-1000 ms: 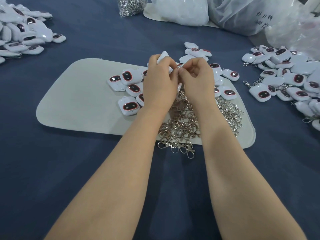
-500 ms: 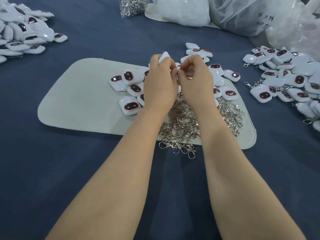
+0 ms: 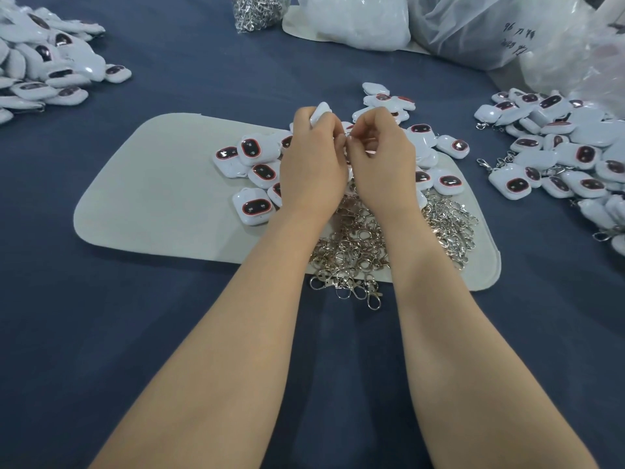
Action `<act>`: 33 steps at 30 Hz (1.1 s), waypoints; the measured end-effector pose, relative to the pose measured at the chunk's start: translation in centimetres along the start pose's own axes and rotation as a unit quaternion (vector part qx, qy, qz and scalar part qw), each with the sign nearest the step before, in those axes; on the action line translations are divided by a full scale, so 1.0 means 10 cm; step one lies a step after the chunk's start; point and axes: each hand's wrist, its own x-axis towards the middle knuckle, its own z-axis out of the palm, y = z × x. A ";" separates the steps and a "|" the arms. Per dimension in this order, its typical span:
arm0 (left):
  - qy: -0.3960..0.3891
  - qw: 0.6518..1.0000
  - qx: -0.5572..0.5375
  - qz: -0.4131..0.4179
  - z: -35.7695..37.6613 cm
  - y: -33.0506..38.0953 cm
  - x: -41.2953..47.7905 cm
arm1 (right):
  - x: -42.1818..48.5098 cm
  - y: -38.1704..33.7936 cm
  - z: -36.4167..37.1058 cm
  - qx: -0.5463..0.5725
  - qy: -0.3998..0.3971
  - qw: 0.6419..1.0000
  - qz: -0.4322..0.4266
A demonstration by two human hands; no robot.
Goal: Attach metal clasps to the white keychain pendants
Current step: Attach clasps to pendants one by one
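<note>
My left hand [image 3: 313, 164] grips a white keychain pendant [image 3: 320, 113], whose top pokes out above the fingers. My right hand [image 3: 382, 160] pinches something small right against it; the metal clasp there is mostly hidden by my fingertips. Both hands hover over the grey felt mat [image 3: 152, 198]. Loose white pendants with dark red-rimmed windows [image 3: 252, 208] lie on the mat to the left and right of my hands. A heap of silver metal clasps [image 3: 358, 255] lies under my wrists, spilling over the mat's near edge.
A pile of pendants with clasps attached [image 3: 558, 154] lies at the right. Another pendant pile [image 3: 44, 66] sits at the far left. A bag of clasps [image 3: 257, 8] and white plastic bags [image 3: 355, 18] stand at the back on the blue cloth.
My hands stay together at the same spot; the fingers have shifted slightly around the pendant. The piles have not moved.
</note>
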 end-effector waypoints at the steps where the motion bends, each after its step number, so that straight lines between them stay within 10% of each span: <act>1: 0.001 1.000 0.000 -0.001 0.00 0.00 0.00 | 0.00 0.00 0.00 0.003 0.000 1.000 0.004; 33: 0.044 0.997 -0.056 -0.002 0.03 0.01 0.00 | -0.01 -0.09 0.08 0.103 0.053 0.990 0.082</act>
